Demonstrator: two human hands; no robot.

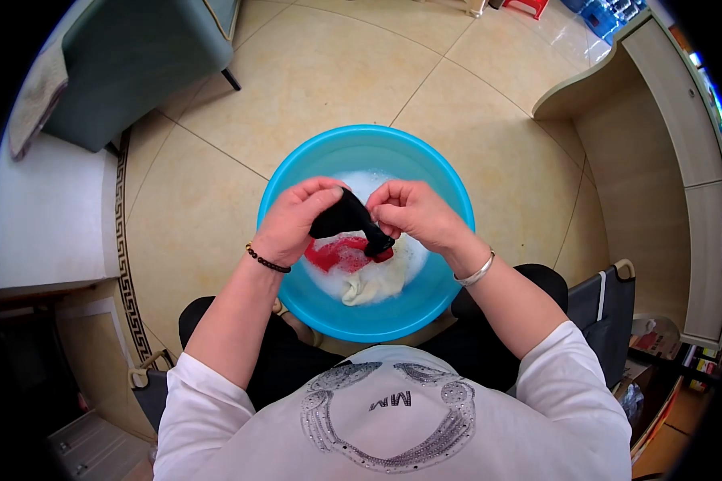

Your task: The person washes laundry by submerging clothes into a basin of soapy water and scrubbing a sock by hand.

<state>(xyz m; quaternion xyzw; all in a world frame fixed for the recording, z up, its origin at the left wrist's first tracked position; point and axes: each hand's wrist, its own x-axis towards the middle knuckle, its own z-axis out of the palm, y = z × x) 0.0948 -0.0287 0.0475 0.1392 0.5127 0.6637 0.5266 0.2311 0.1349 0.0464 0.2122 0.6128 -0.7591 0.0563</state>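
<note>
A black cloth [346,218], perhaps a sock, hangs between both hands above a blue basin [297,294]. My left hand [303,212] pinches its upper left part between thumb and fingers. On the other side, my right hand [409,210] has its fingers closed at the cloth's right edge. Below them, a red cloth [337,254] and a whitish cloth [375,282] lie in foamy water [365,182]. The lower end of the black cloth hangs over the red one.
A grey-green armchair [140,64] stands at the upper left beside a white surface [48,216]. A curved wooden cabinet [634,152] is on the right. Tiled floor [337,76] surrounds the basin. Blue water bottles [600,18] and a red stool [528,6] are at the top right.
</note>
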